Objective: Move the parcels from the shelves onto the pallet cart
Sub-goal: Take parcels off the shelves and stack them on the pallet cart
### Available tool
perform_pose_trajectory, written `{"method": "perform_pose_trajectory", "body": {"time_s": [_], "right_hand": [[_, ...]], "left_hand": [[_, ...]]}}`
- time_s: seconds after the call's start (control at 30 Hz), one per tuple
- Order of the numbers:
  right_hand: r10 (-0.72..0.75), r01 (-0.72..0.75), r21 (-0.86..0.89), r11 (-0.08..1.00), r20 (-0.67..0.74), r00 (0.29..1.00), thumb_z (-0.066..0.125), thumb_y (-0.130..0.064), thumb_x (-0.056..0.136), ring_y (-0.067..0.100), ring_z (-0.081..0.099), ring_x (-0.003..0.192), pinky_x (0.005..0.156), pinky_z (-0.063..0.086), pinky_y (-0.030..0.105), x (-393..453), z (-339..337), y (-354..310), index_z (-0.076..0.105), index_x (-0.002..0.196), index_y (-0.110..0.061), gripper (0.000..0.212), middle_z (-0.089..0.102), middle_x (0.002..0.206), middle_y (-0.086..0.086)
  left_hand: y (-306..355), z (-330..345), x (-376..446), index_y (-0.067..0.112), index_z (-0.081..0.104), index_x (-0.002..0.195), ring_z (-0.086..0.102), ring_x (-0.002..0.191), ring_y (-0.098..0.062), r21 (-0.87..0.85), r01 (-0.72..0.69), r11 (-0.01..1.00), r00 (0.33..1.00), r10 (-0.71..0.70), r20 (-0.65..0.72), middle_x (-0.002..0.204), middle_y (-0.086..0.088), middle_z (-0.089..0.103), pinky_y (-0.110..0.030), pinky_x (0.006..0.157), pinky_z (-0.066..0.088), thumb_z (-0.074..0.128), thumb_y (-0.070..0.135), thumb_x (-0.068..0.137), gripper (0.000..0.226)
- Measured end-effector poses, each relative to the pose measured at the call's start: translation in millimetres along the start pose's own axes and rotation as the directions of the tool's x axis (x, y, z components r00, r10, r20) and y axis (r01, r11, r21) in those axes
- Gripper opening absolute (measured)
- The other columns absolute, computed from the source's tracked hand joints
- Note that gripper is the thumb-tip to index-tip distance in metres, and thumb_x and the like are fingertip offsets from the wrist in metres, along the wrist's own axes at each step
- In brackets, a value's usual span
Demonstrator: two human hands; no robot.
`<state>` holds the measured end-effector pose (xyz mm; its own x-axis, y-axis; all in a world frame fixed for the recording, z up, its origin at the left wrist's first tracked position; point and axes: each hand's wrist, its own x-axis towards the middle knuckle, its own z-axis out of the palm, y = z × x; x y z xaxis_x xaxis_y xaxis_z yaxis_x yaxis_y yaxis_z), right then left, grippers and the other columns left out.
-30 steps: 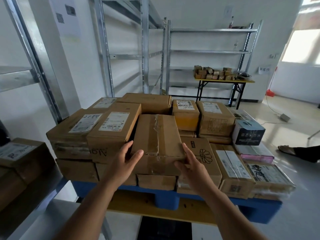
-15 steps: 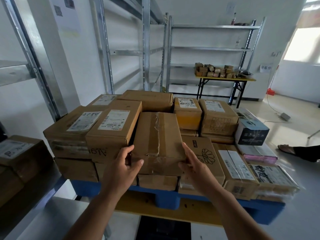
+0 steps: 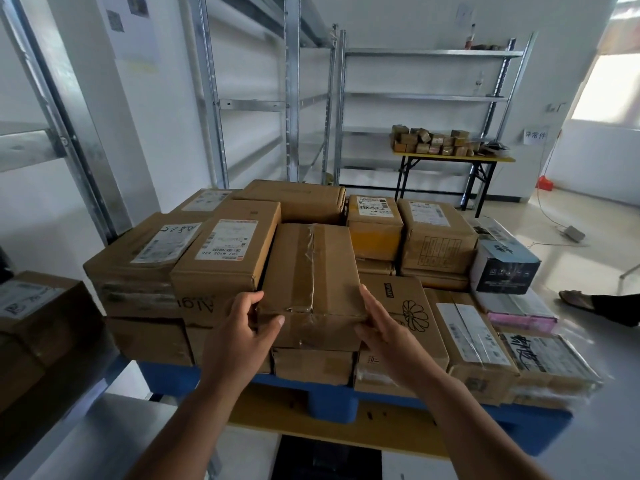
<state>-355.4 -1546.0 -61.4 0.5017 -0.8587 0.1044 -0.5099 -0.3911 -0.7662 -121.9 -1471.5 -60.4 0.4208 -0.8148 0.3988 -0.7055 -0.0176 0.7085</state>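
Cardboard fills the middle of our view: a taped brown parcel (image 3: 311,282) lies on top of the stack on the blue pallet cart (image 3: 332,396), wedged between a labelled box (image 3: 225,261) at its 9 o'clock and a flower-printed box (image 3: 405,317) at its 3 o'clock. Our left hand (image 3: 239,337) has its grip on the parcel's near left corner, thumb laid on the front face and fingers curled round the side. Our right hand (image 3: 384,330) rests at the near right corner with fingers nearly straight along the edge, so that grip is open and only touching. At 2 o'clock a dark printed box (image 3: 505,268) sits at the stack's edge. Towards 12 o'clock stand bare metal shelves (image 3: 426,95), and at 1 o'clock a yellow table (image 3: 450,157) carries small boxes (image 3: 433,142). At 9 o'clock another parcel (image 3: 38,306) lies on a shelf.
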Motion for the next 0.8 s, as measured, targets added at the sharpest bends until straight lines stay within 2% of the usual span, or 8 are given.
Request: {"method": "perform_pose_trajectory", "body": {"time_s": [0.13,0.27,0.37,0.43,0.53,0.6,0.7,0.8], "right_hand": [[-0.02,0.017,-0.058,0.998,-0.045,0.999,0.046,-0.032,0.098,0.009,0.055,0.112,0.09,0.048,0.022,5,10,-2,-0.004,0.145,-0.047,0.07,0.045,0.142,0.0],[-0.008,0.007,-0.041,0.999,-0.047,0.999,0.051,-0.038,0.094,0.007,0.057,0.106,0.09,0.051,0.027,6,7,-1,-0.004,0.144,-0.049,0.074,0.047,0.14,0.0],[0.008,-0.013,-0.032,0.999,-0.147,0.989,0.047,-0.057,0.088,0.012,0.055,0.112,0.092,0.05,0.042,9,0,-4,0.014,0.148,-0.04,0.071,0.046,0.138,-0.001],[-0.003,-0.027,-0.121,0.992,-0.24,0.971,0.046,-0.057,0.088,0.01,0.056,0.107,0.089,0.051,0.039,16,-5,-10,0.03,0.145,-0.033,0.064,0.051,0.133,-0.001],[-0.054,-0.017,-0.214,0.977,-0.319,0.946,0.047,-0.05,0.091,0.01,0.057,0.104,0.086,0.051,0.036,32,-14,-18,0.048,0.135,-0.026,0.05,0.057,0.127,-0.003],[-0.075,-0.026,-0.286,0.958,-0.338,0.938,0.048,-0.046,0.092,0.009,0.056,0.103,0.084,0.049,0.032,45,-26,-21,0.054,0.129,-0.027,0.042,0.057,0.126,-0.006],[-0.091,-0.048,-0.377,0.925,-0.343,0.935,0.05,-0.044,0.093,0.006,0.051,0.098,0.076,0.043,0.026,69,-54,-17,0.054,0.129,-0.03,0.039,0.055,0.123,-0.006],[-0.082,-0.082,-0.467,0.88,-0.319,0.944,0.051,-0.05,0.091,0.011,0.051,0.109,0.081,0.044,0.03,92,-83,-3,0.049,0.133,-0.032,0.046,0.052,0.127,-0.006]], "left_hand": [[-2,-1,5,0.024,0.041,0.132,0.062,0.087,-0.013,0.026,0.004,1.0,1.0,-0.004,0.004,0.115,-0.003,0.059,-0.035,0.067,0.057,0.064,0.038,0.083,0.055],[-3,-3,3,0.018,0.033,0.139,0.062,0.088,-0.015,0.071,-0.08,0.994,0.996,0.082,-0.022,0.113,-0.007,0.059,-0.032,0.064,0.056,0.068,0.025,0.082,0.066],[0,-6,-1,0.009,0.038,0.137,0.056,0.081,-0.014,0.121,-0.149,0.981,0.982,0.161,-0.098,0.097,-0.004,0.054,-0.021,0.056,0.047,0.073,0.022,0.077,0.07],[6,-7,-1,0.006,0.048,0.129,0.054,0.081,-0.014,0.157,-0.242,0.958,0.947,0.268,-0.175,0.094,-0.007,0.055,-0.024,0.058,0.048,0.069,0.03,0.079,0.059],[27,-12,13,0.006,0.059,0.116,0.058,0.086,-0.018,0.167,-0.44,0.882,0.851,0.469,-0.236,0.097,-0.009,0.06,-0.033,0.067,0.053,0.054,0.036,0.085,0.044],[46,-13,36,0.011,0.057,0.118,0.057,0.093,-0.018,0.172,-0.469,0.866,0.852,0.495,-0.169,0.104,-0.007,0.058,-0.033,0.073,0.052,0.051,0.038,0.086,0.043],[72,0,79,0.022,0.047,0.131,0.052,0.108,-0.016,0.177,-0.36,0.916,0.932,0.361,0.026,0.121,-0.004,0.053,-0.028,0.081,0.044,0.051,0.041,0.088,0.047],[90,26,115,0.028,0.038,0.138,0.047,0.12,-0.016,0.204,-0.298,0.933,0.946,0.26,0.194,0.135,-0.002,0.047,-0.031,0.091,0.042,0.05,0.041,0.091,0.05]]}}
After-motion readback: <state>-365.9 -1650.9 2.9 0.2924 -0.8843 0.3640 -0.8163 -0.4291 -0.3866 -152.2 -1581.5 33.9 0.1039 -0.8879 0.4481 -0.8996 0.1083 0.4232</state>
